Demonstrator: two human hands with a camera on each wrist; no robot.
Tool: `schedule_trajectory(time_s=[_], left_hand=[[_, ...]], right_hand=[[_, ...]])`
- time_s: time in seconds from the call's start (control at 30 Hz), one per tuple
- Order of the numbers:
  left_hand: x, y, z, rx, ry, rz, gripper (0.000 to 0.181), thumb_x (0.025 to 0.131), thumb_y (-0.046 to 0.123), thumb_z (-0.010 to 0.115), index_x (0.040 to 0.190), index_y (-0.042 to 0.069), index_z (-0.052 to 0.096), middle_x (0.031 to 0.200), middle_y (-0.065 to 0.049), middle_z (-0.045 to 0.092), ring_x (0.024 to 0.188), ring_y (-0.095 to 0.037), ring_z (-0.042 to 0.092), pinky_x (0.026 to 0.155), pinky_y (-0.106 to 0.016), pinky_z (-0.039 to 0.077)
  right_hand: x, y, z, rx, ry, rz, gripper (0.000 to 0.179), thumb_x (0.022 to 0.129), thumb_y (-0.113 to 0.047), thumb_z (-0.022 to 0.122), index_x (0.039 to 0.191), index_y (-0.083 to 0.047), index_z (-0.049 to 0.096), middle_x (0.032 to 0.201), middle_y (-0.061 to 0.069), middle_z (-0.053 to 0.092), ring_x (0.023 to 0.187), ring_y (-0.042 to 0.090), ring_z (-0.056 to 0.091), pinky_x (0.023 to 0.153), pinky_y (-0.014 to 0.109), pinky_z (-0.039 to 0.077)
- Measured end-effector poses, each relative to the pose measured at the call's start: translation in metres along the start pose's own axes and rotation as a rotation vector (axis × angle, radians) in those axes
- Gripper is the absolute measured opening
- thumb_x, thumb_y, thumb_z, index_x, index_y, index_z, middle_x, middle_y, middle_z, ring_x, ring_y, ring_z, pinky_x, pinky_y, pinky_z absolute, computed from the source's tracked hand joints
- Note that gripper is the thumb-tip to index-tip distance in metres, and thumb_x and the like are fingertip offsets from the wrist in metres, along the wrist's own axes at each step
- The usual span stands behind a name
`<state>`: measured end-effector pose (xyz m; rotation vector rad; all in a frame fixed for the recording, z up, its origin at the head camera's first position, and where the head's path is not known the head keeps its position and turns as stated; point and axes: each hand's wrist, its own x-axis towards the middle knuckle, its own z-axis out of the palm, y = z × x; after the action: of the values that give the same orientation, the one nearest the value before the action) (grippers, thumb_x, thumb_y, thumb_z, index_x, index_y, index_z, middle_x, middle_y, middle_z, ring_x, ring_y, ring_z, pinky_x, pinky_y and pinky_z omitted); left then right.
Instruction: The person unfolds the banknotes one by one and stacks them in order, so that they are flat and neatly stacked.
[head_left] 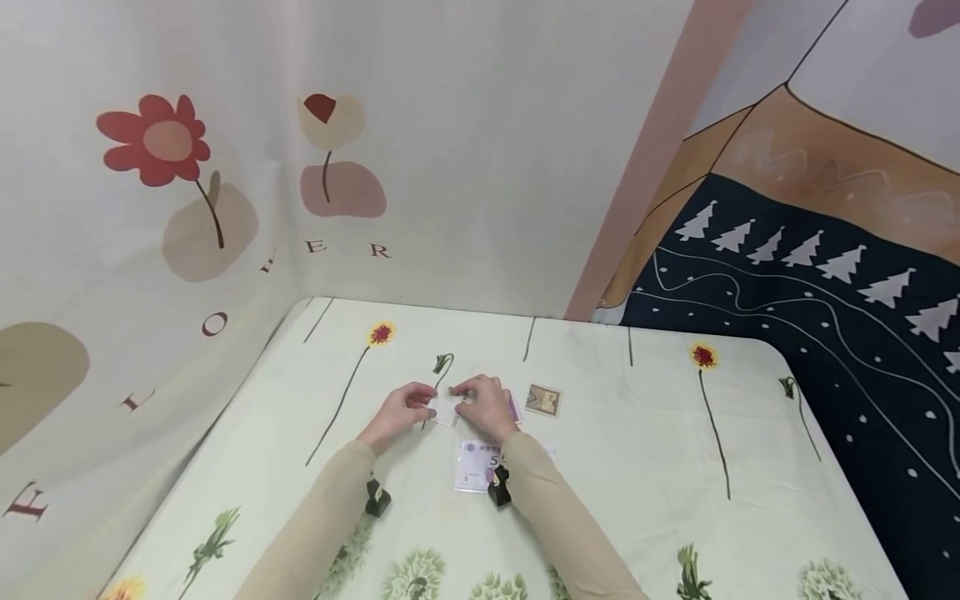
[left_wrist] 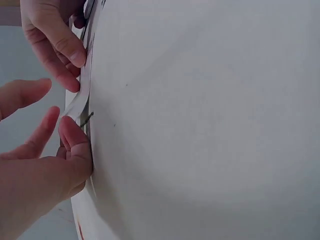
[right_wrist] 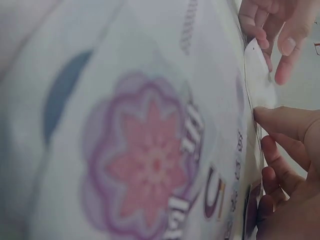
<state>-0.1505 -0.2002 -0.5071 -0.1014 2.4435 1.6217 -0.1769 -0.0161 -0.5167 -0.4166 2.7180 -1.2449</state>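
A small, thin, whitish see-through sleeve (head_left: 445,410) lies between the two hands above the table. My left hand (head_left: 403,412) pinches its left edge between thumb and fingers; in the left wrist view the sleeve (left_wrist: 85,85) bends upward toward that grip. On its other side, my right hand (head_left: 487,406) holds the edge with thumb and fingertips. Part of a purple printed paper (head_left: 514,408) shows beside the right hand, mostly hidden by it. Nearer the body lies a purple-and-white banknote (head_left: 471,468) in a clear sleeve, partly covered by the right forearm.
A small brown stamp-like card (head_left: 543,400) lies right of the right hand. The table has a pale flower-printed cloth (head_left: 615,467). Printed curtains (head_left: 465,150) hang behind and to the left, and a dark tree-patterned cloth (head_left: 810,308) hangs at right.
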Motion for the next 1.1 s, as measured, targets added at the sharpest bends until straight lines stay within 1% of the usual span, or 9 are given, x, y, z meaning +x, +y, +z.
schedule_trajectory(time_s=[0.1,0.23,0.37,0.5,0.63,0.73,0.83,0.97,1.1], left_hand=[[-0.001,0.002,0.002,0.001,-0.021,0.021,0.033,0.079,-0.003,0.068,0.112,-0.003,0.063,0.099,-0.010,0.060,0.087,-0.021,0.053,0.071,-0.028,0.044],[-0.003,0.007,0.006,0.030,-0.026,0.022,0.028,0.081,-0.007,0.065,0.108,-0.002,0.064,0.091,-0.008,0.055,0.082,-0.019,0.049,0.066,-0.027,0.042],[-0.003,0.009,0.010,0.071,-0.009,0.014,0.025,0.083,-0.008,0.063,0.106,0.001,0.065,0.093,-0.009,0.054,0.082,-0.020,0.050,0.065,-0.027,0.044],[-0.002,0.007,0.013,0.086,0.016,0.009,0.023,0.083,-0.007,0.063,0.104,0.003,0.065,0.102,-0.012,0.058,0.083,-0.021,0.052,0.067,-0.028,0.044],[-0.003,0.005,0.016,0.072,0.036,-0.004,0.025,0.080,-0.006,0.066,0.103,0.002,0.066,0.112,-0.016,0.062,0.085,-0.020,0.055,0.072,-0.029,0.046],[-0.003,0.006,0.018,0.036,0.050,-0.022,0.026,0.079,-0.005,0.068,0.104,0.001,0.066,0.111,-0.018,0.063,0.081,-0.019,0.057,0.070,-0.028,0.047],[-0.002,0.010,0.020,-0.009,0.073,-0.028,0.026,0.079,-0.004,0.069,0.104,0.002,0.066,0.107,-0.017,0.061,0.077,-0.018,0.056,0.066,-0.026,0.047],[-0.004,0.019,0.023,-0.063,0.108,0.005,0.026,0.077,-0.004,0.070,0.102,0.001,0.064,0.103,-0.014,0.057,0.079,-0.019,0.055,0.066,-0.025,0.047],[-0.006,0.029,0.027,-0.112,0.124,0.045,0.027,0.076,-0.004,0.071,0.101,0.001,0.062,0.100,-0.013,0.055,0.078,-0.017,0.055,0.066,-0.025,0.047]], right_hand=[[0.000,0.000,0.001,0.000,0.004,0.002,0.025,0.078,-0.012,0.077,0.103,-0.014,0.074,0.112,0.004,0.064,0.108,0.024,0.049,0.094,0.044,0.032],[0.001,0.000,0.001,-0.006,0.009,0.006,0.025,0.078,-0.012,0.077,0.102,-0.015,0.075,0.112,0.004,0.064,0.107,0.025,0.049,0.094,0.045,0.032],[0.000,-0.001,0.000,-0.009,0.007,0.011,0.025,0.078,-0.013,0.077,0.103,-0.015,0.075,0.112,0.005,0.063,0.108,0.025,0.049,0.095,0.046,0.032],[-0.002,0.001,0.000,-0.002,0.019,-0.004,0.023,0.079,-0.011,0.075,0.102,-0.015,0.075,0.111,0.005,0.064,0.107,0.026,0.049,0.095,0.047,0.032],[-0.006,0.003,-0.001,0.092,0.075,0.009,0.020,0.081,-0.006,0.071,0.099,-0.013,0.075,0.107,0.004,0.066,0.106,0.024,0.052,0.096,0.045,0.036],[-0.010,0.001,-0.004,0.233,0.097,0.077,0.019,0.083,-0.005,0.066,0.098,-0.014,0.075,0.105,0.002,0.067,0.094,0.022,0.056,0.085,0.040,0.045],[-0.013,-0.002,-0.008,0.340,0.080,0.145,0.021,0.085,-0.008,0.062,0.101,-0.016,0.073,0.106,0.000,0.065,0.085,0.018,0.056,0.072,0.033,0.047],[-0.018,-0.003,-0.017,0.381,0.078,0.160,0.025,0.083,-0.007,0.062,0.105,-0.014,0.071,0.107,0.002,0.063,0.087,0.016,0.056,0.072,0.030,0.048],[-0.025,-0.001,-0.025,0.388,0.112,0.112,0.027,0.083,-0.002,0.062,0.109,-0.006,0.069,0.108,0.010,0.063,0.091,0.021,0.059,0.078,0.034,0.051]])
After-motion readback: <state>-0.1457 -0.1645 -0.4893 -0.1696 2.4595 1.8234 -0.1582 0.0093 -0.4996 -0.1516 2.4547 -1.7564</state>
